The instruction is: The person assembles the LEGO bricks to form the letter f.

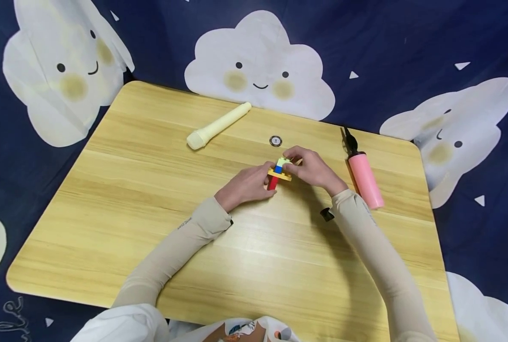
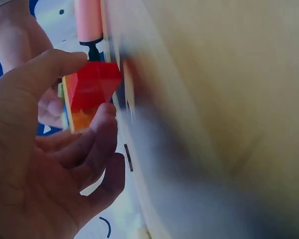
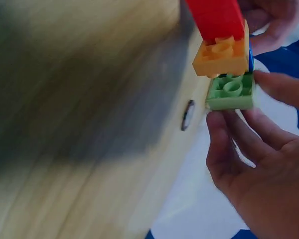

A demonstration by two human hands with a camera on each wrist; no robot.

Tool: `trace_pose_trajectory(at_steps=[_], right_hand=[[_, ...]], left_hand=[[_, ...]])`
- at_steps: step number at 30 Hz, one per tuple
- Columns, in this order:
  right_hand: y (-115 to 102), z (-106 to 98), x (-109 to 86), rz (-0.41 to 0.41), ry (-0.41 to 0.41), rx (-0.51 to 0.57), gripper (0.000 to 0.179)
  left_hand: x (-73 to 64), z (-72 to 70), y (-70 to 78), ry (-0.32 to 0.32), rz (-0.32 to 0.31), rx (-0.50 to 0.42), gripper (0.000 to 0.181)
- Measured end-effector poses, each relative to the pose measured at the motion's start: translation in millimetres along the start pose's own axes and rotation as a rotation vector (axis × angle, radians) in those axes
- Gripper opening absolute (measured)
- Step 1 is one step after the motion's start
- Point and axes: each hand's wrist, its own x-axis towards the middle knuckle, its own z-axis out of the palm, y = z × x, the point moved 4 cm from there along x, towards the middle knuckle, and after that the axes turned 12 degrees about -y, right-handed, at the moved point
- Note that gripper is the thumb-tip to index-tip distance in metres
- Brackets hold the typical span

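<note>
Above the table, both hands meet at a small stack of toy building bricks. My left hand (image 1: 249,184) grips the stack by its red brick (image 2: 94,84), thumb on one side and fingers on the other. Against the red part sits a wider orange brick (image 3: 222,57), with a blue brick (image 1: 278,169) beyond it. At the far end is a light green brick (image 3: 231,94), its hollow underside partly showing in the right wrist view. My right hand (image 1: 314,168) pinches this green brick between thumb and fingertips.
A cream microphone-shaped object (image 1: 220,126) lies at the back of the table (image 1: 121,190). Just beyond the hands is a round dark-rimmed chip (image 1: 276,141). To the right lies a pink hand pump (image 1: 366,180) with a black end. A small black piece (image 1: 327,214) shows beside the right sleeve.
</note>
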Motion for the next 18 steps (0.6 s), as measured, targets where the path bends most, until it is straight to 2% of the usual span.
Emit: trace_pose_trajectory(at_steps=[4,7,18], right_hand=[[10,4,10.4,0.036,0.013,0.010,0.026],[15,7,16.1,0.048,-0.004,0.003,0.028],[17,13,21.9,0.063,-0.026,-0.013,0.031]], left_hand=[[1.9,-4.1,-0.8,0.019,-0.020,0.113,0.050],[2.7,-5.4,-0.8,0.011,-0.030,0.162,0.047],[3.0,-5.5,-1.5,-0.017,-0.058,0.186,0.046]])
